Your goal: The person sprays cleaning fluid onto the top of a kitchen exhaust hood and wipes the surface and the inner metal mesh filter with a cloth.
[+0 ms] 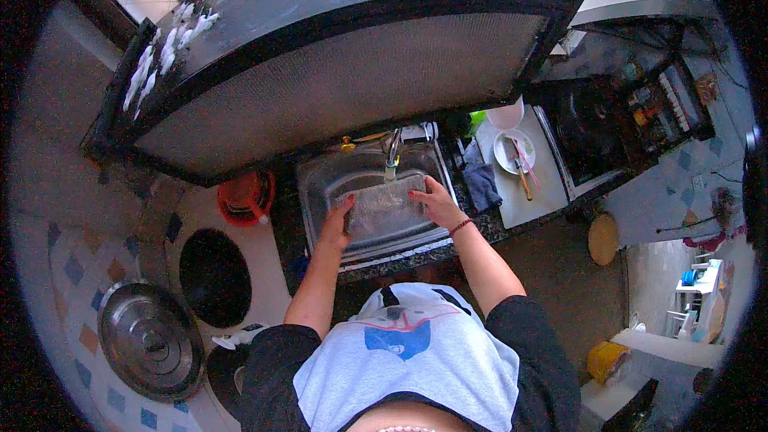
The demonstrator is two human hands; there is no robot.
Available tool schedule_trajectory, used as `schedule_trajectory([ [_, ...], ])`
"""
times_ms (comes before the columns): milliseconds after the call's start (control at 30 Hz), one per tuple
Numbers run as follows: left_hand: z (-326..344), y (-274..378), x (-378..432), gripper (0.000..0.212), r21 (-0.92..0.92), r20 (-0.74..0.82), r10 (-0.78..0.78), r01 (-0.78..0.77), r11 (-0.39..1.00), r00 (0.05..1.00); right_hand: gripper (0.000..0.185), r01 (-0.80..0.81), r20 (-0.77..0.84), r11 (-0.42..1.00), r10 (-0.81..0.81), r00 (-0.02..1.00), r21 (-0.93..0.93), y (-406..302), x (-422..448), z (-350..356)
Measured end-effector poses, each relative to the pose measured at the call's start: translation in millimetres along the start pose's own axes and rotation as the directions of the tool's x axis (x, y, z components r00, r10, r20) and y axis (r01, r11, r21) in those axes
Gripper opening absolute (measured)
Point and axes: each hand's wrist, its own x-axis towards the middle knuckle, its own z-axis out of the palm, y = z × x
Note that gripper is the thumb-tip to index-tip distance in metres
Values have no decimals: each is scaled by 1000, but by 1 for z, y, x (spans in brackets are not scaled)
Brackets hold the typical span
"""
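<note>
A stainless steel sink (318, 180) lies before me, with a chrome faucet (393, 153) at its back edge. Just below the spout, both hands hold a clear, see-through container (387, 210), probably plastic, over the basin. My left hand (338, 220) grips its left end, thumb on top. At the opposite end, my right hand (441, 204) has its fingers around the upper right corner. Whether water is running, or anything is inside the container, I cannot tell.
A range hood (360, 66) hangs low over the sink. Right of the basin are a dark cloth (481, 186) and a white plate (504, 143) with a wooden-handled knife (523, 177). A red basket (231, 198) stands left, near a large metal lid (153, 342).
</note>
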Motion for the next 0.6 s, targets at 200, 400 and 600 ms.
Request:
schedule_trajectory([
  [200,53,15,-43,39,140,-223,109,-79,987,969,20,23,-49,992,-29,998,-122,8,2,-5],
  [400,20,2,-25,23,551,-217,479,-299,779,850,23,18,-161,931,-83,983,-365,20,7,-5],
  [600,34,11,-37,33,702,-116,558,-330,631,822,23,232,-209,886,-335,919,-401,17,0,-1],
])
